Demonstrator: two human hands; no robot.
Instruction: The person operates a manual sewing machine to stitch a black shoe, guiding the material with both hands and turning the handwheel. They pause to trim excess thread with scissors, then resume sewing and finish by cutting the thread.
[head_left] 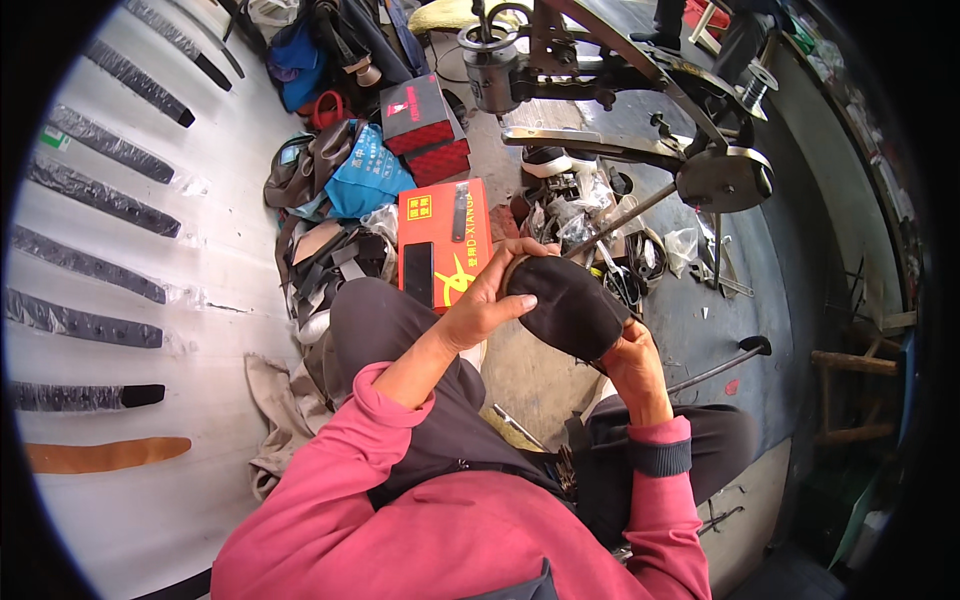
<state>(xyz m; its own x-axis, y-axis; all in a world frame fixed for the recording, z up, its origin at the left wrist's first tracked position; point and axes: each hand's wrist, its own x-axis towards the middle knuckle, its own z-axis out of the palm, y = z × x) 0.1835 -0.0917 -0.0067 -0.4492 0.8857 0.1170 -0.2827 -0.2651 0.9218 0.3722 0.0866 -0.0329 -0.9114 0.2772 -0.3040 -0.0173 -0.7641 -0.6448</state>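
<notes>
A black shoe-like leather piece (562, 310) is held tilted above my lap, its far side partly hidden. My left hand (490, 300) grips its left end, with the thumb on the dark surface. At the lower right end, my right hand (632, 365) has its fingers curled round the piece, partly out of sight behind it. Just beyond my hands stands a metal hand-cranked sewing machine (725, 178), whose long arm and wheel overhang the floor.
An orange-red box (420, 215), dark red boxes (420, 120), bags (355, 175) and shoe scraps (590, 195) crowd the floor ahead. Wrapped dark straps (100, 200) line the white board at left. A wooden stool (855, 365) is at right; another person's legs (730, 40) show at top right.
</notes>
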